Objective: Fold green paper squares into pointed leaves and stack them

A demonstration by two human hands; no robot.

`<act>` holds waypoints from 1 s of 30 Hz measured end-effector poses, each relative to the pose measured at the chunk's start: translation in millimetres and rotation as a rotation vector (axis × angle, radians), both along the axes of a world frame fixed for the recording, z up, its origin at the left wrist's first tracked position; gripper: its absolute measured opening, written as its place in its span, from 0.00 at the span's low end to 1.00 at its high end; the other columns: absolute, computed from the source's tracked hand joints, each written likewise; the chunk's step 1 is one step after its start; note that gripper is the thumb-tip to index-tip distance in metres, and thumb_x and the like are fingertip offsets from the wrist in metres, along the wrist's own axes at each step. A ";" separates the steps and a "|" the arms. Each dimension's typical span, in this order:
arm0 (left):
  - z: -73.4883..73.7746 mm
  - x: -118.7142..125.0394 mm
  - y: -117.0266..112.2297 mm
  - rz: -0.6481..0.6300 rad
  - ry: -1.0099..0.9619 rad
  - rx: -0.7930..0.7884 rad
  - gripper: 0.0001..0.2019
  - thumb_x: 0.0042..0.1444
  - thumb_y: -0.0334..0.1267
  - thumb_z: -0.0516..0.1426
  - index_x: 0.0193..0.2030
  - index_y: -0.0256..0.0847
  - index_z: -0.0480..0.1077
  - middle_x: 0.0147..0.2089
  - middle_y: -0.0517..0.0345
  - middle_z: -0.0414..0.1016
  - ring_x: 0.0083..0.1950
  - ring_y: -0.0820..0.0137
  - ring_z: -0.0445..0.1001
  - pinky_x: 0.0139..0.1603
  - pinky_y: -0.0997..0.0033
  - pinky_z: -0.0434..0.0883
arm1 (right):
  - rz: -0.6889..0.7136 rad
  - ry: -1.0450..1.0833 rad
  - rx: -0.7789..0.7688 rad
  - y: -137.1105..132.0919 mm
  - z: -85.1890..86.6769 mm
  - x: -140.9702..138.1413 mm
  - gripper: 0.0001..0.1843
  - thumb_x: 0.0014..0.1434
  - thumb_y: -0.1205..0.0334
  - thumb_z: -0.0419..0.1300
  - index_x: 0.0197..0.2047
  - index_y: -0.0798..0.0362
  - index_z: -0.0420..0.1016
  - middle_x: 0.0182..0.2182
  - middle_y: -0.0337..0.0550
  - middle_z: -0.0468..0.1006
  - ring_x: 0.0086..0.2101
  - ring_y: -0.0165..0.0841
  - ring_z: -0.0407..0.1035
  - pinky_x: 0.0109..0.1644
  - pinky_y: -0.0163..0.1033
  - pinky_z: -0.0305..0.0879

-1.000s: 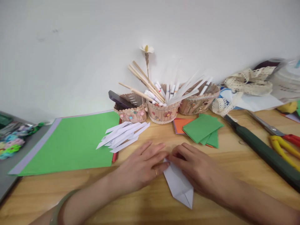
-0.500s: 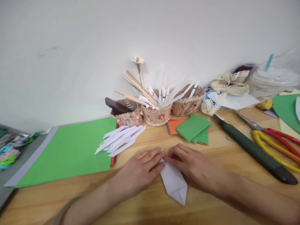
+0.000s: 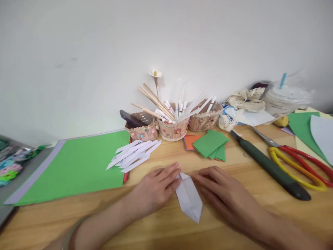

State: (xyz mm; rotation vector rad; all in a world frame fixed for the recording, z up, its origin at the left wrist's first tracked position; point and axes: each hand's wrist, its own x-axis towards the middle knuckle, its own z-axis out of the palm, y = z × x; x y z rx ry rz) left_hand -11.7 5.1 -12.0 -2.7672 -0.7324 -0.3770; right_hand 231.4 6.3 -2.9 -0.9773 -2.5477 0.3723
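Observation:
A folded white paper (image 3: 189, 196) lies on the wooden table between my hands, its pointed end towards me and small creased flaps at both ends. My left hand (image 3: 158, 187) holds its upper left edge, thumb and fingers closed on that side; a thin ring is on one finger. Just right of the paper rests my right hand (image 3: 223, 191), fingers loosely bent and open, apart from the sheet. Beyond my left hand is a pile of folded white paper strips (image 3: 137, 152), partly over a green sheet (image 3: 78, 166).
Three decorated baskets (image 3: 173, 131) with pens, sticks and straws stand by the wall. Small green papers (image 3: 209, 144) lie before them. To the right are a dark green-handled tool (image 3: 270, 165), scissors (image 3: 299, 163), lace ribbon (image 3: 246, 99) and a lidded cup (image 3: 286, 97).
My right hand has let go of the paper's top and moved right and slightly down. A flap at the paper's upper end now shows. The view has shifted a little right.

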 end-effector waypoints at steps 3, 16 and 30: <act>-3.0 -0.5 -1.3 0.037 -0.003 0.039 0.15 0.65 0.29 0.43 0.52 0.31 0.66 0.54 0.44 0.71 0.58 0.59 0.66 0.54 0.57 0.67 | -0.127 0.001 0.024 5.0 -1.6 -10.9 0.14 0.59 0.61 0.56 0.47 0.56 0.71 0.39 0.50 0.73 0.40 0.40 0.67 0.41 0.47 0.68; -6.7 -3.2 5.8 0.063 -0.107 0.006 0.11 0.64 0.30 0.48 0.48 0.31 0.69 0.43 0.50 0.74 0.50 0.65 0.70 0.54 0.62 0.67 | 0.172 -0.121 0.069 45.5 -3.4 -29.9 0.14 0.60 0.70 0.52 0.49 0.53 0.70 0.40 0.48 0.69 0.42 0.37 0.61 0.44 0.44 0.64; -4.3 -6.7 5.8 0.062 -0.117 0.035 0.12 0.63 0.29 0.48 0.48 0.31 0.69 0.44 0.50 0.75 0.50 0.65 0.70 0.56 0.61 0.65 | 0.206 -0.094 0.174 44.9 -7.7 -28.8 0.13 0.62 0.68 0.51 0.49 0.55 0.70 0.39 0.49 0.70 0.41 0.37 0.63 0.43 0.45 0.65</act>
